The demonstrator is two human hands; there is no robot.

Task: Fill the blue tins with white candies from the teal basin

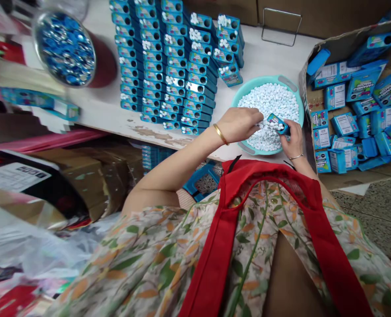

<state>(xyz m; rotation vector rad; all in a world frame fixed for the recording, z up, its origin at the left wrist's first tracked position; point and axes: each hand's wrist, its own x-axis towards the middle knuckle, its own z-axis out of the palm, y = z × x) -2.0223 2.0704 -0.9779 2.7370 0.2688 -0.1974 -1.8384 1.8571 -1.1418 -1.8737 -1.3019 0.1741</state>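
A round turquoise basin (237,94) on the white table is full of small white candies (268,99). Over the basin, my right hand (293,140) grips a small blue candy box (279,123) tilted to the left, with white candies on its upper face. My left hand (240,124), a gold bangle at its wrist, is closed with fingers curled in just left of the box. What its fingertips pinch, if anything, is hidden. Rows of blue candy boxes (152,75) stand left of the basin, several topped with white candies.
To the right, an open cardboard carton (356,179) holds many blue boxes. A container of shiny blue pieces (71,53) stands at the table's left end. A wire stand (280,43) is at the back. A blue plastic stool (202,180) shows below the table edge.
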